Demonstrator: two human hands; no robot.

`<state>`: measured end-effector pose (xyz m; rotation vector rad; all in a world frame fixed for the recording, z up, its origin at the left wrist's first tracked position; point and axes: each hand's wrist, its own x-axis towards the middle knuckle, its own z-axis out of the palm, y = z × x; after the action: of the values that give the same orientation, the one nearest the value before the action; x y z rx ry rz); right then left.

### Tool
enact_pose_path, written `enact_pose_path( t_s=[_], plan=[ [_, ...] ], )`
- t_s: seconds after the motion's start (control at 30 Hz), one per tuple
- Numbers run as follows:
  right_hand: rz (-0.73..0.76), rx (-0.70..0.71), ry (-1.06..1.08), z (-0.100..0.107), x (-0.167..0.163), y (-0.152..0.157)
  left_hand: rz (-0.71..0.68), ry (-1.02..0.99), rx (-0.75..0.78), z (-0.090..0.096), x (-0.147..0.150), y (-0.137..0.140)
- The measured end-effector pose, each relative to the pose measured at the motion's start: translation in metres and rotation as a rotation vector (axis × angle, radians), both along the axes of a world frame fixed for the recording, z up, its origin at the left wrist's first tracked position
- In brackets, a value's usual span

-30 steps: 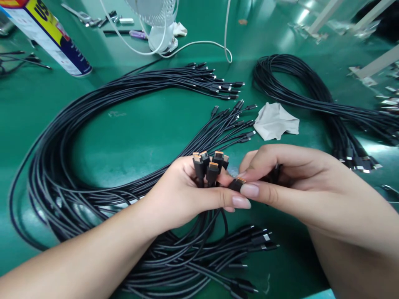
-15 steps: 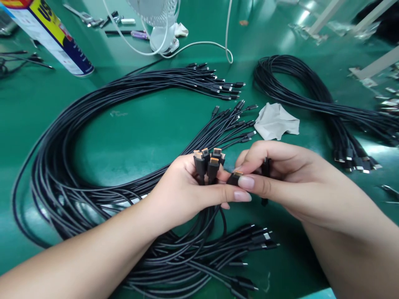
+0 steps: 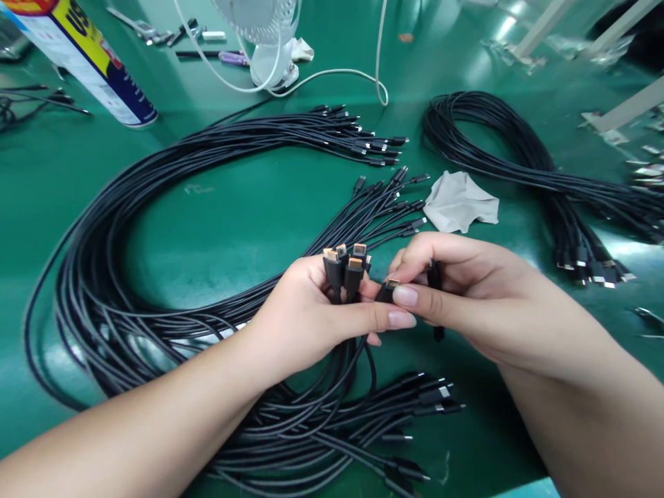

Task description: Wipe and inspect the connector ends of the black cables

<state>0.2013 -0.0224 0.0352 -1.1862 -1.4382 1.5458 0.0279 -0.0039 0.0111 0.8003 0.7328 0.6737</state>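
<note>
My left hand (image 3: pixel 316 311) is closed around several black cables, their plugs (image 3: pixel 353 270) standing up out of the grip with orange-tinted tips. Between the thumb and fingers of my right hand (image 3: pixel 456 283) is one more cable plug (image 3: pixel 388 289), its end close to my left thumb. A dark slim item (image 3: pixel 434 277) shows behind the right fingers; what it is I cannot make out. Under my hands, a large loop of black cables (image 3: pixel 98 277) curves across the green table, with loose plug ends (image 3: pixel 440 395) at the lower right of it.
A crumpled grey cloth (image 3: pixel 460 202) lies beyond my right hand. To the right is another bundle of black cables (image 3: pixel 519 152). At the back stand a small white fan (image 3: pixel 264 34) and a spray can (image 3: pixel 98 66). A white cord (image 3: pixel 332 71) runs along the table.
Both hands have shifted very slightly to the left and up. The held plug in my right hand has tilted a little; both grips stay closed.
</note>
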Motion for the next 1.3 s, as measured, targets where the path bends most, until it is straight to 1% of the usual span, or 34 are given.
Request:
enact_pose_path(
  t_s=[0.23, 0.57, 0.97, 1.13, 1.3],
  plan=[
    [-0.010, 0.020, -0.026, -0.003, 0.000, 0.001, 0.001, 0.010, 0.015, -0.001, 0.000, 0.000],
    [0.030, -0.023, 0.027, -0.004, 0.000, 0.002, -0.013, 0.009, -0.046, -0.002, 0.000, 0.001],
    [0.002, 0.030, 0.000, -0.001, -0.001, 0.000, -0.025, -0.046, -0.096, -0.001, 0.001, 0.001],
    [-0.030, 0.072, -0.073, 0.002, -0.001, -0.001, -0.059, -0.096, -0.077, -0.004, 0.001, 0.002],
    [-0.107, 0.144, -0.234, 0.008, -0.003, -0.005, -0.072, -0.111, -0.054, -0.004, 0.001, 0.002]
  ],
)
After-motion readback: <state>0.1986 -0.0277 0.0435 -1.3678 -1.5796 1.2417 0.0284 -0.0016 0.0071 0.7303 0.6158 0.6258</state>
